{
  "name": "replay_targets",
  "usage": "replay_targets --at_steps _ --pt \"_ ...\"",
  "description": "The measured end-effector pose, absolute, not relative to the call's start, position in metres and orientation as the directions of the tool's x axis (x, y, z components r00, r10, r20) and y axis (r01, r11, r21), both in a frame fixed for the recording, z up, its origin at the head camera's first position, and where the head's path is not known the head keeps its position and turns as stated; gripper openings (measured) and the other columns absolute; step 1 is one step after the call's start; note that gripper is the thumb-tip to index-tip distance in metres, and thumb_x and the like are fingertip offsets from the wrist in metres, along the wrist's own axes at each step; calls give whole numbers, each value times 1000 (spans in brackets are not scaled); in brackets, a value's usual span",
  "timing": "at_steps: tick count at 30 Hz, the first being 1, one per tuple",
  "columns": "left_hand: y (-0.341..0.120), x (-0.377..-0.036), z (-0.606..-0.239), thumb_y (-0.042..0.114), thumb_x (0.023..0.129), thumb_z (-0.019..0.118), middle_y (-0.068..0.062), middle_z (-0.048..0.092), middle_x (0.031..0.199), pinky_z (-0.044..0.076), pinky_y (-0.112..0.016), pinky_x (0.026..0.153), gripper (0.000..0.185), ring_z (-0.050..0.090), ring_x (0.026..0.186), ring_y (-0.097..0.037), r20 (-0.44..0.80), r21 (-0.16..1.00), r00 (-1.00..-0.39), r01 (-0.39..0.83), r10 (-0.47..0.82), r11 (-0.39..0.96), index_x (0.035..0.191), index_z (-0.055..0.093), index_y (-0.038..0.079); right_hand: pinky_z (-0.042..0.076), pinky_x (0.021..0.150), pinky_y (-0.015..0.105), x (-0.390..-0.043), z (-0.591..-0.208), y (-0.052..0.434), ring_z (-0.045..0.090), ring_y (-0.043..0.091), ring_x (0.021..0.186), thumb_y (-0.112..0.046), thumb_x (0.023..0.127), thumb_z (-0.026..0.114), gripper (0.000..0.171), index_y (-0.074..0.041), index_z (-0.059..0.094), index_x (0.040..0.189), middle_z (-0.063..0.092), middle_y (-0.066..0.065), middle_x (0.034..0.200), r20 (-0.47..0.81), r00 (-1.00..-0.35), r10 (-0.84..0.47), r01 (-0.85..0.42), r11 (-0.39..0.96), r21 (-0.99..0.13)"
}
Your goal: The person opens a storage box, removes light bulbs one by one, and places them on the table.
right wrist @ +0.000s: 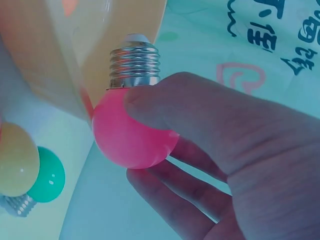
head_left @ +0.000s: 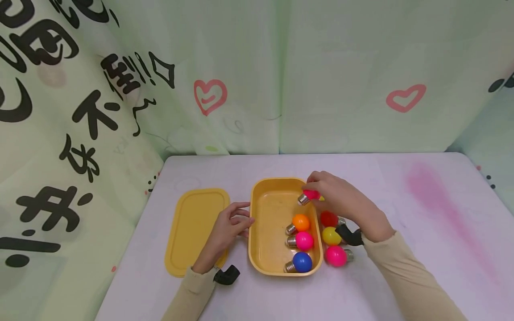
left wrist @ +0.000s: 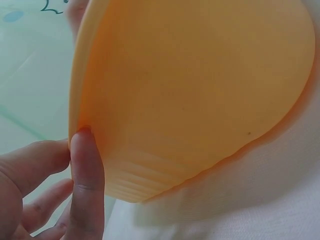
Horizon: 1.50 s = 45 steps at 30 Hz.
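Observation:
A yellow box (head_left: 270,209) stands open on the table. My right hand (head_left: 317,191) pinches a pink bulb (head_left: 310,195) above the box's far right rim, screw base pointing left. The right wrist view shows my thumb (right wrist: 190,105) over that bulb (right wrist: 127,135), beside the box wall (right wrist: 55,55). An orange bulb (head_left: 300,222), a magenta bulb (head_left: 304,240) and a blue bulb (head_left: 301,262) lie inside along the right wall. My left hand (head_left: 242,221) rests its fingertips against the box's left wall (left wrist: 190,90), holding nothing.
Red (head_left: 329,218), yellow (head_left: 331,235) and pink (head_left: 335,256) bulbs lie on the table just right of the box; a green one (right wrist: 49,176) shows in the right wrist view. The yellow lid (head_left: 196,229) lies left of the box. Curtains enclose the table (head_left: 421,214).

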<state>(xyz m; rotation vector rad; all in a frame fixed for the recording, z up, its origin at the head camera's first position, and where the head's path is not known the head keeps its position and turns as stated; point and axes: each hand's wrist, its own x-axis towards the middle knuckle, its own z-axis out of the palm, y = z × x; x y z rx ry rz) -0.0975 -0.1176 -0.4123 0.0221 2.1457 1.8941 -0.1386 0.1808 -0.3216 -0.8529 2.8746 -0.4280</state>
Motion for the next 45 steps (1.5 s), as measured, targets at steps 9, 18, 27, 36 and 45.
replay_targets --at_steps 9,18,27,36,45 --pt "-118 -97 -414 11 89 74 -14 62 108 60 -27 64 49 65 73 -17 -205 973 -961 -179 185 148 135 56 7 60 83 42 -138 -317 202 61 28 100 -9 76 85 35 -7 75 110 64 13 109 30 -845 -533 -520 808 -276" --pt "-118 -96 -413 10 90 73 -14 62 108 60 -27 64 50 65 73 -17 -199 973 -963 -172 183 152 136 55 6 61 81 43 -142 -324 226 61 29 100 -10 75 86 38 -6 73 111 64 15 111 0 -894 -448 -427 854 -298" --pt "-119 -97 -414 9 90 73 -14 62 107 60 -28 64 50 66 75 -16 -190 975 -964 -164 188 148 136 55 6 60 80 44 -146 -342 244 62 28 94 -8 76 85 35 -3 73 108 65 14 105 20 -897 -442 -426 850 -310" --pt "-119 -97 -415 10 89 74 -14 62 107 61 -29 64 51 66 74 -16 -186 977 -964 -161 192 137 136 55 6 60 80 46 -146 -350 260 62 32 96 -7 76 85 38 0 72 111 65 16 106 7 -919 -395 -376 870 -317" --pt "-118 -98 -415 9 90 73 -15 62 107 61 -30 64 52 67 73 -18 -176 980 -962 -152 207 126 138 53 4 59 83 50 -152 -356 274 62 37 100 -6 76 85 40 2 71 113 65 21 108 -23 -933 -359 -335 890 -309"
